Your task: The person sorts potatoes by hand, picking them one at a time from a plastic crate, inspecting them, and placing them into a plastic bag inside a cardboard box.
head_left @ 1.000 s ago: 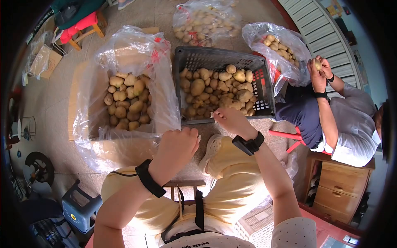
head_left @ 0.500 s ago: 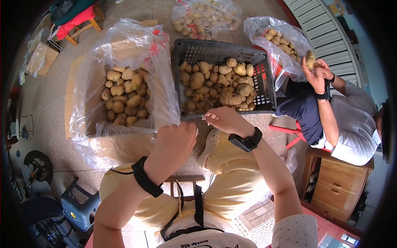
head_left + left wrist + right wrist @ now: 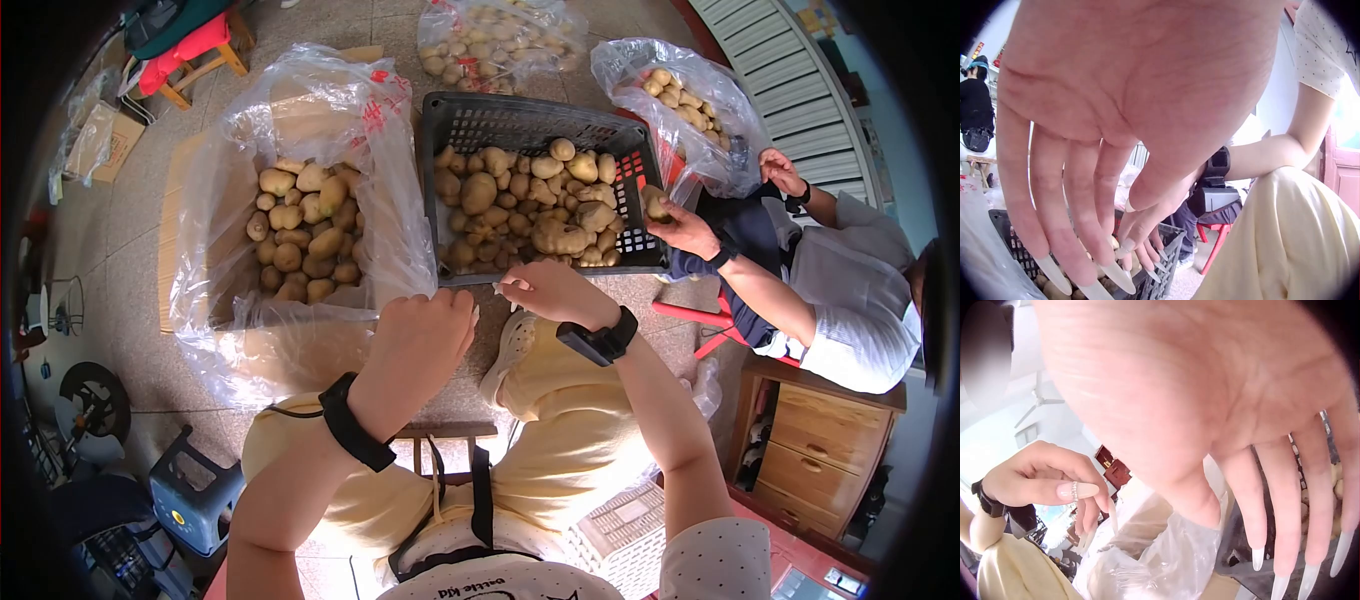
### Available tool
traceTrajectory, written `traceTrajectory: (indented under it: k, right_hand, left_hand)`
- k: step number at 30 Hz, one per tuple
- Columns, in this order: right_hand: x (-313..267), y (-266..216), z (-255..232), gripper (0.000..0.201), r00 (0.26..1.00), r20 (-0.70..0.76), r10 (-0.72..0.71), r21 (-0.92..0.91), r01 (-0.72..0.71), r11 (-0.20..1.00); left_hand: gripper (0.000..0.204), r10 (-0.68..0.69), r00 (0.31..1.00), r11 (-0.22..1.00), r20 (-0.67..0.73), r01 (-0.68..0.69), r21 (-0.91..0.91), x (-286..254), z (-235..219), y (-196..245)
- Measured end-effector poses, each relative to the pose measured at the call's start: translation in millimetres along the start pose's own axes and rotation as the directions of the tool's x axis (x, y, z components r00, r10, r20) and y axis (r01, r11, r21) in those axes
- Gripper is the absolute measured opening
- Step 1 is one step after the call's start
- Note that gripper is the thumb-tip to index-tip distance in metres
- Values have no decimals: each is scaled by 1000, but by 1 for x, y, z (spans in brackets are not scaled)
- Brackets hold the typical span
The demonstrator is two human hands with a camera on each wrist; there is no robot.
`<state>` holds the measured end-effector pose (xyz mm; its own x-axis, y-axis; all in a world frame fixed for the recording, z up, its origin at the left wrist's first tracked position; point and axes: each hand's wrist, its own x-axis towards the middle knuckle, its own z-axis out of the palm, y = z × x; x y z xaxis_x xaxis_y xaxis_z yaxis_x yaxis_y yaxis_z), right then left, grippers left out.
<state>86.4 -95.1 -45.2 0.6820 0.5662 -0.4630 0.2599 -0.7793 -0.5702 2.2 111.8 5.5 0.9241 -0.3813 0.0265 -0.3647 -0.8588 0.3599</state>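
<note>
My left hand (image 3: 415, 345) hangs in the air in front of the cardboard box, holding nothing; in the left wrist view its long-nailed fingers (image 3: 1054, 187) reach loosely downward. To its right, my right hand (image 3: 560, 295) hovers by the near rim of the black plastic crate (image 3: 545, 110), its fingers relaxed and nothing between them. Many potatoes (image 3: 480, 195) of mixed sizes fill the crate, with a large knobbly one (image 3: 558, 237) near the front. More potatoes (image 3: 312, 208) lie in the cardboard box (image 3: 290, 360), which is lined with clear plastic.
On the right a seated person (image 3: 850, 280) holds a potato (image 3: 655, 203) at the crate's right side. Behind the crate are bagged potatoes (image 3: 500, 45) and another open bag (image 3: 735, 165). A blue stool (image 3: 195, 490) and a wooden cabinet (image 3: 820, 440) flank me.
The seated person's hand has brought a potato leftward and down to the crate's right edge, away from their other hand. My hands shifted slightly left at first, then stayed nearly still.
</note>
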Motion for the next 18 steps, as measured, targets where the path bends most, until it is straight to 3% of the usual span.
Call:
traceTrajectory:
  k: [4,6,18]
  right_hand:
    - [-1,-2,-1,32,1000,-17,-7,-6,7,1000]
    - [-1,-4,-5,35,996,79,45,-5,-45,999]
    - [2,0,-3,34,996,89,30,22,-32,999]
  left_hand:
    - [17,-5,1000,1000,15,5,7,0,1,0]
    - [18,-14,1000,1000,25,14,9,0,1,-1]
    - [18,-27,999,1000,23,27,14,-2,1,-3]
